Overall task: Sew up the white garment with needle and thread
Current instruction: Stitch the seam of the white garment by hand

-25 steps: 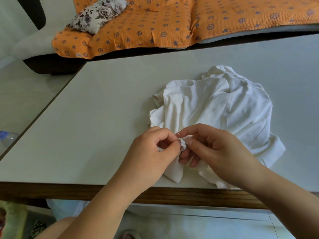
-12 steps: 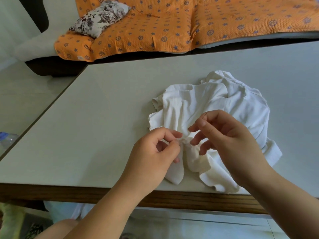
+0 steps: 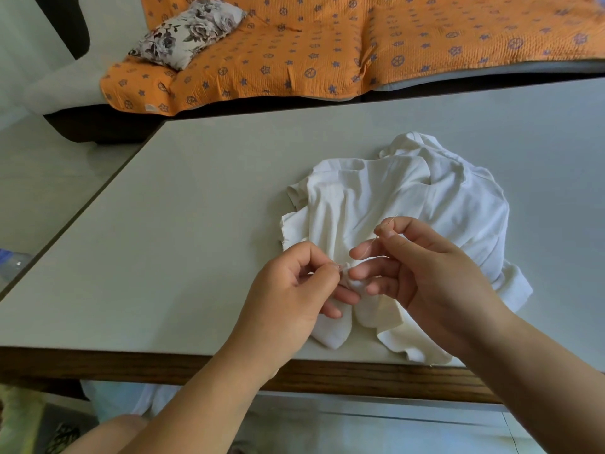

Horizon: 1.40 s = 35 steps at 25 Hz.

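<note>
Two hands, one garment and one needle, catalogued at the near edge of the tabletop [image 3: 196,224].

Item 1, white garment [image 3: 409,198]: crumpled in a loose heap on the tabletop, its near folds reaching the wooden front edge. The part being sewn lies at the near-left side, between the hands.

Item 2, left hand [image 3: 288,296]: grip closed, thumb and forefinger pinching a small bunched fold of the garment. The lower fingers lie under the fold.

Item 3, right hand [image 3: 435,280]: grip closed on the needle [image 3: 393,219], held between thumb and forefinger, raised above and to the right of the pinched fold, one end pointing up and away. The other fingers spread loosely toward the fold.

Item 4, thread [image 3: 371,245]: faint and pale against the cloth. It appears to run from the needle down toward the fold; its full course cannot be made out.

Item 5, background: sofa [image 3: 327,44] under an orange patterned cover, with a floral cushion [image 3: 190,27] at its left end, beyond the far tabletop edge.

Handling note, by judgement: the step in hand looks like drawing a stitch through.
- Pull along the seam line until the thread lies snug, but not so hard that the cloth puckers.
- Brace the fabric by pinching close to the stitch.
- Hold slack thread away from the spread fingers, or it may knot.
- Re-enter just beside the last exit for even spacing.
</note>
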Available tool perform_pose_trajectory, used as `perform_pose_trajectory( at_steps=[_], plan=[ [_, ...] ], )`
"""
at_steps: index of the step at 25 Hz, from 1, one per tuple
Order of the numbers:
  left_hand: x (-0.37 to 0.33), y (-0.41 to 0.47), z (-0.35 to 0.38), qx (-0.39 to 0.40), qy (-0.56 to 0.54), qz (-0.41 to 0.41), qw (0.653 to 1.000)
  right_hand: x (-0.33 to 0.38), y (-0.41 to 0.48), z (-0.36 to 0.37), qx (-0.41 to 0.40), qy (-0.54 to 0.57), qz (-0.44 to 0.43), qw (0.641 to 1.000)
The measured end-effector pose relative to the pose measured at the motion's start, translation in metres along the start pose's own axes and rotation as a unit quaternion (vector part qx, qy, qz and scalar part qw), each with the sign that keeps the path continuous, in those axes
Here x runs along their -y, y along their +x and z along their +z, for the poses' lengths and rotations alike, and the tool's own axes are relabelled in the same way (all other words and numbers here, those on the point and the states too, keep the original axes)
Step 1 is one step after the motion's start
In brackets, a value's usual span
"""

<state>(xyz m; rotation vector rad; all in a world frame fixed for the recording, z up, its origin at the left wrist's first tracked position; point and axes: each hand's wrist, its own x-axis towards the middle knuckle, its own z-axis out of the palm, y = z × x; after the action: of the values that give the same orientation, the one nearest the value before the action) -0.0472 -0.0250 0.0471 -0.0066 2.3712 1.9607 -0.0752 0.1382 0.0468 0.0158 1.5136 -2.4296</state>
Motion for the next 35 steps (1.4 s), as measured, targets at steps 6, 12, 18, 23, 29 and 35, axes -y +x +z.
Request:
perform_pose_trajectory(
  at_steps=[6, 12, 18, 23, 29, 35],
  plan=[
    [0.0003, 0.0016, 0.0008, 0.042, -0.142, -0.09, 0.985, -0.002, -0.0003, -0.0013, 0.009, -0.033, -0.013, 0.999],
    [-0.0009, 0.0018, -0.0023, 0.069, -0.156, -0.085, 0.982, -0.0001, -0.0011, -0.0024, 0.015, -0.073, -0.032, 0.997],
    [0.0004, 0.0012, -0.0013, 0.053, -0.116, -0.086, 0.988, 0.0003, -0.002, -0.0035, 0.019, -0.09, -0.037, 0.995],
    [-0.0008, 0.0019, -0.0013, 0.061, -0.121, -0.085, 0.987, -0.0007, -0.0009, -0.0045, 0.026, -0.09, -0.035, 0.995],
    [0.0009, 0.0031, -0.0005, 0.065, -0.108, -0.084, 0.988, -0.0015, -0.0021, -0.0036, 0.035, -0.109, -0.044, 0.992],
    [0.0033, 0.0034, -0.0011, 0.055, -0.107, -0.102, 0.988, 0.0028, -0.002, -0.0038, 0.005, -0.064, -0.04, 0.997]
  ],
)
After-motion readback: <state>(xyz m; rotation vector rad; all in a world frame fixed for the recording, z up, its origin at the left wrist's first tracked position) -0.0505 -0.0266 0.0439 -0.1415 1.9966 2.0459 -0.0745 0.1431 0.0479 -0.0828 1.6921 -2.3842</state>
